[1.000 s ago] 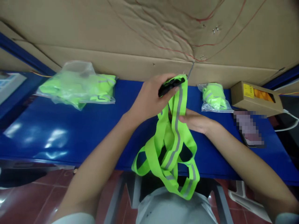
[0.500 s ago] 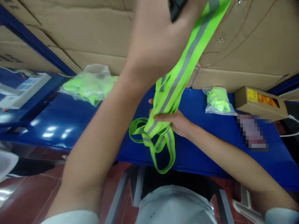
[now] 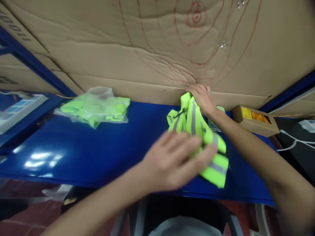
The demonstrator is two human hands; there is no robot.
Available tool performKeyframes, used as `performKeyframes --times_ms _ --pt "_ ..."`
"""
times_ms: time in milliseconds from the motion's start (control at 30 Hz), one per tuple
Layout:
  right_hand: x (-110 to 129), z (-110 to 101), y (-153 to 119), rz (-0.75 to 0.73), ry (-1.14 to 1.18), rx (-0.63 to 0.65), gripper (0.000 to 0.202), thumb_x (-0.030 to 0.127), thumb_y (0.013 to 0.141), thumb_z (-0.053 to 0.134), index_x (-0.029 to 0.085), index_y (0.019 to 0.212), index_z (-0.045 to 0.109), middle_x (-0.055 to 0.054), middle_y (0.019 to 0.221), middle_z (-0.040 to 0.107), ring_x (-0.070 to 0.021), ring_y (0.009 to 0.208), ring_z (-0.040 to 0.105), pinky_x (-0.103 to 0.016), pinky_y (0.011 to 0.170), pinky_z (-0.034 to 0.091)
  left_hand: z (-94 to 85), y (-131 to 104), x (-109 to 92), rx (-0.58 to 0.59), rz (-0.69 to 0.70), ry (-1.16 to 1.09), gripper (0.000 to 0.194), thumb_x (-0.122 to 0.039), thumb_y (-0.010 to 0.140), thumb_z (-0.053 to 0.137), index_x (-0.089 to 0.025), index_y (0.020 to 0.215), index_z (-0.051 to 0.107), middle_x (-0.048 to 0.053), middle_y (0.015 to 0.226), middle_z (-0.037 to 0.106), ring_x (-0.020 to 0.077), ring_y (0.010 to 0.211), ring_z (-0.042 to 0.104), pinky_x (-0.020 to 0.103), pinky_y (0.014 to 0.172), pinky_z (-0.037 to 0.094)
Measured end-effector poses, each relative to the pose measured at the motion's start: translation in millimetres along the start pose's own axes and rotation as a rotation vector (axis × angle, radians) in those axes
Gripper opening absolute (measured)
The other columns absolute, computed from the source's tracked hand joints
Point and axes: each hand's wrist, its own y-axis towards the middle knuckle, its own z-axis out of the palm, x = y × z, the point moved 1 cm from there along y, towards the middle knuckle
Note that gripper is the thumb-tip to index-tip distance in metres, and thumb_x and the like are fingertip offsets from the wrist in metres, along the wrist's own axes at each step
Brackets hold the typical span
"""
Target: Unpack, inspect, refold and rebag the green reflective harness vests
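Observation:
Bright yellow-green reflective straps [image 3: 194, 119] with grey stripes lie bunched on the blue table, a small black piece among them at upper left. At the far end of this bundle, my right hand [image 3: 202, 98] grips the straps, its fingers near the cardboard wall. My left hand [image 3: 172, 160] is over the near part of the bundle, smeared by motion, and covers some of it; whether it grips the straps cannot be told. A loose folded end [image 3: 216, 170] sticks out to the right of my left hand.
Left on the blue table [image 3: 73, 147] lies a clear plastic bag [image 3: 98, 108] of similar yellow-green material. A cardboard box [image 3: 256, 119] with a yellow label and orange contents stands at right, near white cables [image 3: 292, 139]. A cardboard wall [image 3: 110, 59] with red drawn lines rises behind.
The straps, held up and hanging between my hands before, now lie bunched on the table, further right. My left hand has come down from above; my right hand has moved to the far end.

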Motion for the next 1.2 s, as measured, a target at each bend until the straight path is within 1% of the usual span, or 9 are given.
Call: performKeyframes --times_ms 67,167,367,467,533,667,800,967,1200 --pt "-1.2 -1.8 -4.6 -0.027 -0.033 0.034 0.041 0.016 0.102 0.043 0.016 0.138 0.06 -0.017 0.142 0.062 -0.0357 0.136 0.048 -0.053 0.108 0.036 18.8 -21.8 -29.7 0.14 0.14 -0.024 0.037 -0.022 0.099 0.058 -0.013 0.134 0.064 0.01 0.113 0.073 0.0219 0.103 0.07 0.037 0.088 0.059" --pt "6.9 -0.5 -26.0 -0.125 -0.103 0.218 0.05 0.007 0.097 0.042 0.019 0.144 0.058 -0.018 0.147 0.058 -0.0345 0.136 0.05 -0.051 0.106 0.041 42.5 -51.7 -61.8 0.304 0.197 -0.039 0.035 -0.026 0.1 0.059 -0.012 0.132 0.066 0.013 0.122 0.071 0.0219 0.106 0.068 0.036 0.086 0.058" --pt "5.7 -30.9 -67.9 -0.06 -0.085 0.537 0.085 -0.003 0.08 0.05 0.02 0.161 0.038 -0.018 0.164 0.042 -0.0389 0.146 0.046 -0.055 0.11 0.045 62.5 -78.6 -83.9 0.385 0.192 -0.042 0.034 -0.026 0.102 0.057 -0.014 0.132 0.068 0.012 0.122 0.072 0.0211 0.108 0.066 0.035 0.089 0.057" --pt "14.1 -49.2 -70.6 -0.016 0.05 0.482 0.071 0.005 0.089 0.049 0.021 0.158 0.044 -0.016 0.161 0.047 -0.0364 0.146 0.047 -0.056 0.114 0.043 67.3 -83.6 -87.9 0.407 0.192 -0.054 0.034 -0.026 0.102 0.057 -0.013 0.132 0.067 0.013 0.122 0.071 0.0232 0.11 0.065 0.038 0.091 0.055" --pt "31.3 -48.9 -70.6 -0.006 0.14 0.389 0.055 0.021 0.102 0.045 0.023 0.157 0.047 -0.014 0.16 0.049 -0.0342 0.147 0.046 -0.057 0.118 0.04 69.8 -87.2 -91.8 0.432 0.194 -0.061 0.035 -0.025 0.102 0.057 -0.013 0.133 0.067 0.013 0.122 0.07 0.0241 0.111 0.064 0.04 0.093 0.054" --pt "70.3 -12.9 -74.2 0.165 0.15 0.493 0.066 0.061 0.102 0.047 0.03 0.16 0.041 -0.013 0.172 0.025 -0.0437 0.159 0.018 -0.078 0.12 0.014 71.5 -94.9 -98.9 0.472 0.189 -0.072 0.035 -0.025 0.102 0.055 -0.014 0.134 0.066 0.011 0.12 0.071 0.025 0.112 0.064 0.042 0.095 0.053" --pt "77.8 32.7 -66.3 0.415 0.18 0.556 0.079 0.07 0.102 0.034 0.025 0.166 0.025 -0.015 0.175 0.006 -0.0422 0.161 0.0 -0.081 0.117 0.01 72.9 -99.0 -92.0 0.52 0.155 -0.079 0.036 -0.021 0.102 0.055 -0.014 0.137 0.063 0.011 0.126 0.07 0.0272 0.118 0.062 0.044 0.099 0.05" --pt "63.8 66.6 -37.9 0.346 0.232 0.406 0.073 0.065 0.106 0.03 0.022 0.165 0.03 -0.014 0.174 0.017 -0.0348 0.162 0.005 -0.074 0.122 0.005 81.4 -95.5 -66.3 0.7 0.072 -0.119 0.041 -0.023 0.103 0.054 -0.017 0.144 0.055 0.012 0.133 0.066 0.0275 0.122 0.062 0.045 0.102 0.048" --pt "64.4 80.3 -19.2 0.233 0.234 0.262 0.06 0.056 0.11 0.026 0.023 0.155 0.047 -0.014 0.169 0.034 -0.0297 0.158 0.025 -0.07 0.122 0.015 82.5 -96.5 -66.1 0.723 -0.086 -0.211 0.084 -0.078 0.096 0.038 -0.018 0.155 0.044 0.019 0.16 0.046 0.0368 0.146 0.042 0.056 0.113 0.036"
